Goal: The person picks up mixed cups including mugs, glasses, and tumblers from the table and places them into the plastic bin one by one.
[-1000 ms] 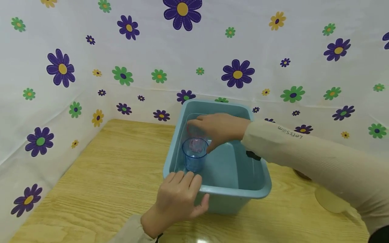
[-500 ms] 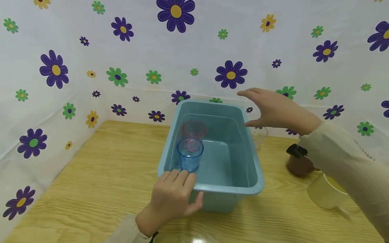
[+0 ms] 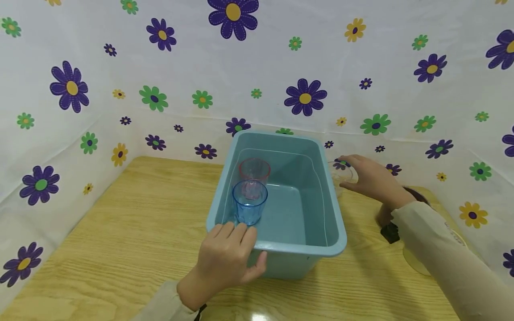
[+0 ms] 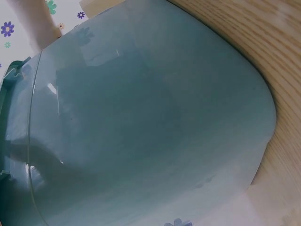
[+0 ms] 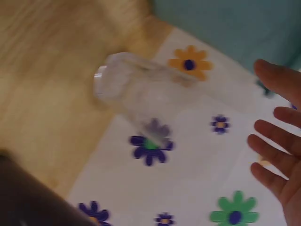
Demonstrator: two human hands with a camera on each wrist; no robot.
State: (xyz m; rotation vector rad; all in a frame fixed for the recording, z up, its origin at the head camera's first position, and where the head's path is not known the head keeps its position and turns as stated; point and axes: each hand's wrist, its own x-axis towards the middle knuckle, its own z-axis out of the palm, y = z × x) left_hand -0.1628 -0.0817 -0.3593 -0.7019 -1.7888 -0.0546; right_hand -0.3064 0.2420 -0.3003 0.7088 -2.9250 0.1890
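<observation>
My left hand (image 3: 226,256) grips the near rim of a blue plastic tub (image 3: 335,223), its fingers hooked over the edge. Inside the tub, along the left side, stand a clear blue cup (image 3: 250,203) and, behind it, a pink-rimmed clear cup (image 3: 254,169). My right hand (image 3: 371,178) is beyond the tub's right side, thumb and fingers spread above a clear cup (image 3: 335,176). In the right wrist view that clear cup (image 5: 141,92) stands apart from the spread fingers (image 5: 275,136). The left wrist view holds mostly the tub's outer wall (image 4: 155,113).
A brown cup (image 3: 384,216), partly hidden by the right wrist, stands right of the tub. Nearer is a pale yellow mug (image 3: 415,261), mostly behind the sleeve. A flower-patterned sheet (image 3: 261,58) hangs behind the wooden table (image 3: 160,214).
My right hand has left the pink-rimmed cup inside the tub, swung right over the rim and come down by the clear cup. The left hand has stayed on the near rim.
</observation>
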